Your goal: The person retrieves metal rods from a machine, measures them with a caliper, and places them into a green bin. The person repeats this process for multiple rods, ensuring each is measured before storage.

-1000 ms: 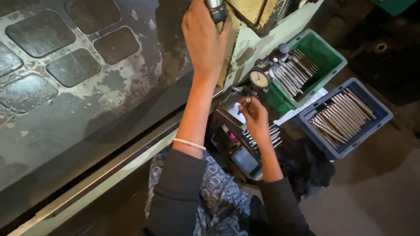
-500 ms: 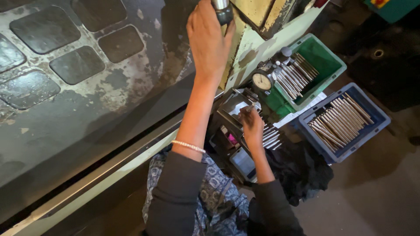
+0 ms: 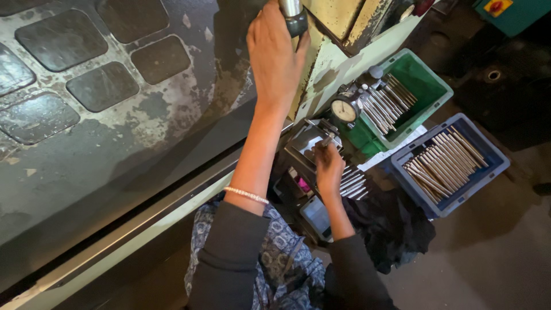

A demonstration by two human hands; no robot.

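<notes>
— What's sitting on the dark floor [image 3: 505,241]?

— A blue bin [image 3: 453,163] and a green bin [image 3: 427,86] are sitting near each other, each holding metal rods. White paper [image 3: 396,150] is lying between them, and a black cloth [image 3: 390,227] is lying just beside the blue one.

left hand [image 3: 275,57]: raised, arm extended, gripping | right hand [image 3: 328,169]: low, fingers pinched
</notes>
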